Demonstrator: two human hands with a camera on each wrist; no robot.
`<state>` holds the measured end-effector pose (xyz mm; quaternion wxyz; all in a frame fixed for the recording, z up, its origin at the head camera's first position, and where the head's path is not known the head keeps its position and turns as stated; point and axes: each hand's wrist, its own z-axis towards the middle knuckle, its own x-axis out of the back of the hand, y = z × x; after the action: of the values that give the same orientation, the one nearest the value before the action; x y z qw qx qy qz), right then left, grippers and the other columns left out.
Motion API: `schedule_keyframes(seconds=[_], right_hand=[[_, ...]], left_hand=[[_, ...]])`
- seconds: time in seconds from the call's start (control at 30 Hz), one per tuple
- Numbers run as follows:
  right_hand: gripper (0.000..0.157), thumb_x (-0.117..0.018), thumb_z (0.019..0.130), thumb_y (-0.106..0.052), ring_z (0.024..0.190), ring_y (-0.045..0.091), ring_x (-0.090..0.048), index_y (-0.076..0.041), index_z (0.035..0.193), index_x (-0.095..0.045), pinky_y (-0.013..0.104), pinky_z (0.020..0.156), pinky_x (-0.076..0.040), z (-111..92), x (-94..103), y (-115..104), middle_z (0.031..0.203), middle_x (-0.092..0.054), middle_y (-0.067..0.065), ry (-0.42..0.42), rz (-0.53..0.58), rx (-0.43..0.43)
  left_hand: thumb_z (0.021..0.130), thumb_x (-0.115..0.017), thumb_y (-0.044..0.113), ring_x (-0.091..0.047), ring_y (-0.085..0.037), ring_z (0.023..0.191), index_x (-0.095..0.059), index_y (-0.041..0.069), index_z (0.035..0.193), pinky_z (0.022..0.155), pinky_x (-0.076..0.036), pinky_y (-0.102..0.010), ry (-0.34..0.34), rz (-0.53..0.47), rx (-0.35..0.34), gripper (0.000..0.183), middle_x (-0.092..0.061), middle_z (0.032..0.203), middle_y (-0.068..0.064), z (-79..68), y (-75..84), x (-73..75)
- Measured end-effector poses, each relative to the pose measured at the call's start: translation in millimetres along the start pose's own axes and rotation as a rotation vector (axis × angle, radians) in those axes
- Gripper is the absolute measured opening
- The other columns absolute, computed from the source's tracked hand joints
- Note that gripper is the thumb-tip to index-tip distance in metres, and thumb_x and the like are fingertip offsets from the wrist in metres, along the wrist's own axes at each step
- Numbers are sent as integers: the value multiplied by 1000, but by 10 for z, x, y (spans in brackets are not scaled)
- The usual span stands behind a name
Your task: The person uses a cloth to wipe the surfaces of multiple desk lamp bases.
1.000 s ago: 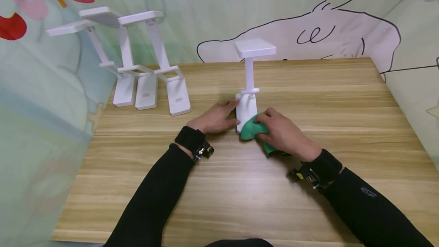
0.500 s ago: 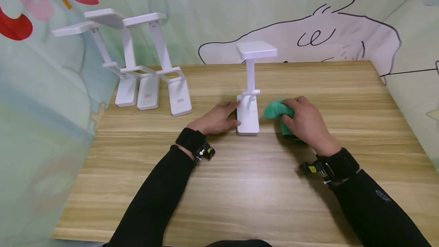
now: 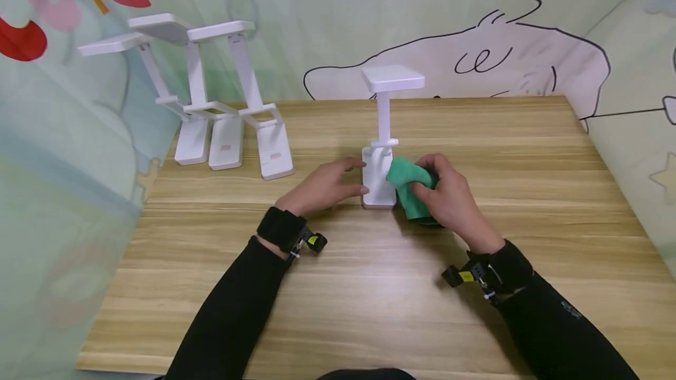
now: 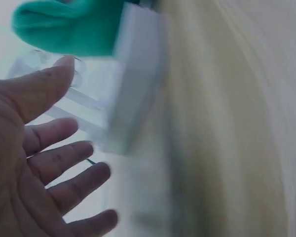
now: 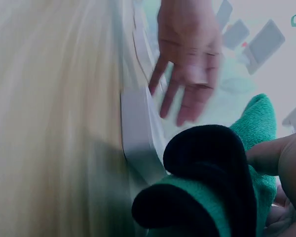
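A white desk lamp (image 3: 378, 177) stands upright on the table, its flat head raised on a thin arm. My left hand (image 3: 323, 186) is at the left side of its base, fingers spread and relaxed; in the left wrist view those fingers (image 4: 74, 187) appear apart from the base (image 4: 135, 79). Between thumb and fingers my right hand (image 3: 451, 201) pinches a bunched green cloth (image 3: 409, 183) with dark edging (image 5: 207, 148). The cloth lies against the right side of the base, or just beside it; I cannot tell whether they touch.
Several similar items are grouped at the back left: three white lamps, a left one (image 3: 192, 141), a middle one (image 3: 226, 144) and a right one (image 3: 274, 148). A printed fabric backdrop (image 3: 296, 22) rises behind the wooden table (image 3: 338, 304).
The right hand lifted the cloth off the lamp base, moved it right, then brought it back to the base's right side. The left hand has shifted slightly left.
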<state>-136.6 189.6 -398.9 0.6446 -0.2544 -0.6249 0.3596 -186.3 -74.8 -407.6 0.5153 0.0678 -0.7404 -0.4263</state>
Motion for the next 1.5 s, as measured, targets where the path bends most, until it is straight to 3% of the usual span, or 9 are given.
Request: schedule_keyframes(seconds=[0.17, 0.43, 0.53, 0.83, 0.97, 1.1, 1.23, 1.37, 1.5], right_hand=[[40, -69, 90, -22, 98, 29, -54, -1, 113, -44, 44, 82, -45, 6, -120, -143, 112, -60, 19, 1, 194, -24], [35, -69, 90, -24, 92, 21, -60, -3, 99, -44, 24, 69, -53, 23, -285, -368, 103, -61, 17, 30, 505, -74], [34, -69, 90, -23, 92, 20, -59, -3, 98, -44, 22, 69, -52, 26, -313, -382, 100, -60, 16, 41, 538, -82], [37, -67, 91, -27, 87, 21, -57, -2, 106, -44, 24, 66, -50, 14, -314, -370, 102, -60, 15, 38, 460, -48], [30, -67, 92, -22, 82, 16, -58, -1, 104, -49, 21, 64, -50, -23, -372, -395, 94, -62, 9, -2, 600, -62], [19, -60, 95, -13, 85, 14, -57, 1, 106, -53, 20, 69, -50, -40, -381, -380, 93, -62, 4, -76, 745, -32], [23, -57, 97, -14, 101, 20, -61, 0, 116, -59, 25, 84, -53, -9, -322, -327, 109, -65, 9, -128, 651, 65], [26, -57, 98, -22, 104, 22, -63, -7, 118, -65, 33, 87, -54, 40, -219, -150, 114, -68, 10, -20, 345, 120], [26, -56, 97, -21, 99, 22, -64, -7, 117, -67, 42, 84, -54, 60, -143, 68, 110, -70, 12, 61, 59, 97]], left_hand=[[82, -67, 59, -46, -15, 126, -48, 27, 136, 99, -45, -42, 58, -159, -13, 65, -50, 138, 6, -150, 157, 8], [78, -70, 60, -45, -14, 124, -26, 22, 147, 99, -47, -41, 97, -289, -108, 90, -35, 147, 4, -168, 326, -152], [79, -70, 59, -46, -12, 121, -24, 24, 148, 97, -49, -40, 117, -297, -113, 90, -35, 147, 4, -152, 338, -189], [82, -68, 57, -48, -11, 120, -26, 27, 148, 96, -49, -38, 132, -286, -122, 84, -42, 141, 5, -148, 348, -233], [83, -70, 52, -50, -9, 115, -32, 31, 146, 97, -47, -35, 156, -295, -174, 77, -49, 134, 5, -129, 365, -263], [88, -69, 41, -55, -10, 104, -50, 26, 133, 89, -50, -34, 210, -306, -170, 51, -58, 118, 3, -147, 354, -260], [91, -64, 29, -53, -14, 105, -54, 23, 135, 87, -49, -38, 330, -248, -83, 46, -58, 121, -1, -206, 296, -162], [93, -58, 28, -45, -20, 117, -39, 25, 148, 92, -46, -42, 402, -119, 43, 58, -48, 135, -11, -235, 163, -25], [96, -54, 29, -44, -26, 120, -29, 22, 152, 94, -46, -45, 391, 31, 157, 62, -39, 142, -19, -254, 17, 52]])
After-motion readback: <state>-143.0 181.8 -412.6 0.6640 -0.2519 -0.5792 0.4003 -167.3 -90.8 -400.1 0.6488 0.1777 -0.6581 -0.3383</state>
